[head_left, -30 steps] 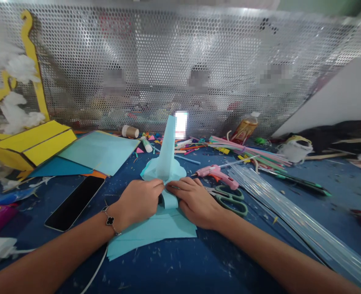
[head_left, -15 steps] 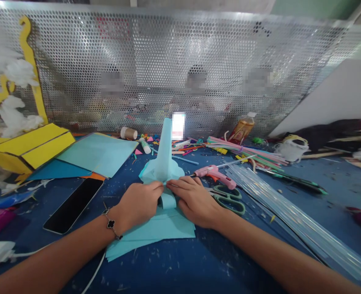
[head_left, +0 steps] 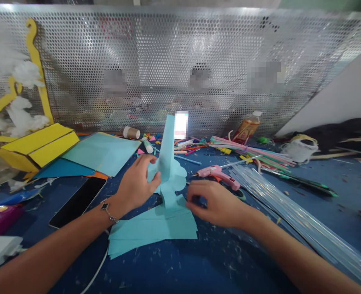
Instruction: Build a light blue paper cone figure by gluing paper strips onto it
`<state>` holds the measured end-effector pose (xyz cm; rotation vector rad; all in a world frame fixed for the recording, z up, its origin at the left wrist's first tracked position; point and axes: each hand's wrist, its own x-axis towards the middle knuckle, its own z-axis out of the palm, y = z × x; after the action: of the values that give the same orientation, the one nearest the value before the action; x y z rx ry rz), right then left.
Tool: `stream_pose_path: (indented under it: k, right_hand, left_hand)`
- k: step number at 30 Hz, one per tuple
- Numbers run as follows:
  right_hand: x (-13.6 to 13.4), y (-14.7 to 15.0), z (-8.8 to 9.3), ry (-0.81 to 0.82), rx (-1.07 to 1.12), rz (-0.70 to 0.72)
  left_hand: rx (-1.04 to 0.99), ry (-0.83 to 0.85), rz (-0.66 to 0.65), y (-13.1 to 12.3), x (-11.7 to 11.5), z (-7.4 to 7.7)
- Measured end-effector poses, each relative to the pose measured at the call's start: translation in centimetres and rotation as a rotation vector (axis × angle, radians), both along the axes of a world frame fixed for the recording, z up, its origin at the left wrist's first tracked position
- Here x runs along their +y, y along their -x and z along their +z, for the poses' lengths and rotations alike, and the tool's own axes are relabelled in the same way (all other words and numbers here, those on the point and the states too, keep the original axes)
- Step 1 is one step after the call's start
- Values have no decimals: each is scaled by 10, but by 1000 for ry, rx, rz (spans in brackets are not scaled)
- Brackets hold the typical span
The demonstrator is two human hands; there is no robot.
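Observation:
My left hand (head_left: 139,179) is open, its thumb and fingers apart at the left side of a light-blue paper piece. That piece has a scalloped flower-like base (head_left: 179,173), a tall upright paper strip (head_left: 167,147) and a curled paper strip (head_left: 168,197) at the front. Whether my left fingertips touch the base I cannot tell. To the right of the curled strip, my right hand (head_left: 217,202) has loosely bent fingers with a gap to the thumb and nothing visible in it. Several light-blue paper sheets (head_left: 152,230) lie in front. Scissors behind my right hand are mostly hidden.
A pink glue gun (head_left: 218,172) lies beyond my right hand, near clear plastic sticks (head_left: 278,212). At left are a phone (head_left: 79,202), blue card sheets (head_left: 106,153) and a yellow box (head_left: 42,145). A bottle (head_left: 247,127) stands before a perforated metal screen (head_left: 162,53).
Both hands have let go of the curled strip and moved apart. My left hand has moved up beside the base, my right hand to the right, covering most of the scissors.

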<state>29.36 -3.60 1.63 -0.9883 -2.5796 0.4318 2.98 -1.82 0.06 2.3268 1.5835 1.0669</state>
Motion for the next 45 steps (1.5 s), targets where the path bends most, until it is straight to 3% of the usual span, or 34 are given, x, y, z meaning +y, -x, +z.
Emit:
stream_pose_path:
  k: [4, 8, 11, 15, 19, 22, 24, 28, 32, 34, 37, 39, 41, 43, 45]
  right_hand:
    - [-14, 2, 4, 55, -162, 159]
    - [-20, 14, -3, -8, -219, 140]
    - [-21, 16, -4, 76, -196, 86]
    - [-22, 16, 2, 213, -143, -4]
    - [-21, 16, 5, 337, -106, -65]
    - [-17, 13, 4, 411, -54, -126]
    - [-14, 10, 3, 421, -23, -160]
    - [-3, -1, 5, 431, 53, -189]
    - [4, -9, 9, 453, 278, -221]
    - [4, -7, 9, 532, 462, -269]
    - [-2, 5, 5, 720, 650, -275]
    - [-8, 15, 2, 828, 628, -214]
    - [-13, 22, 1, 889, 513, -125]
    - [-13, 20, 5, 775, 339, -77]
    - [-7, 7, 14, 439, 135, -159]
  left_hand:
    - [-140, 34, -6, -14, 21, 13]
    - [-190, 62, -34, -33, 43, 15]
    - [-204, 68, -17, -38, 51, 18]
    - [-157, -14, -42, -28, 58, 32]
    - [-73, -23, -173, -9, 70, 45]
    - [-101, 94, -264, 3, 79, 39]
    - [-147, 145, -242, 9, 80, 29]
    - [-310, 102, -61, 23, 64, 19]
    - [-753, 88, 99, 27, 38, 26]
    - [-1000, 173, 24, 19, 24, 28]
    - [-1203, 517, -271, -3, 4, 25]
    - [-1264, 738, -406, -19, -8, 22]
    - [-1327, 829, -367, -28, -16, 20]
    - [-1350, 885, -257, -29, -20, 18]
    - [-1317, 969, -225, -24, -20, 15]
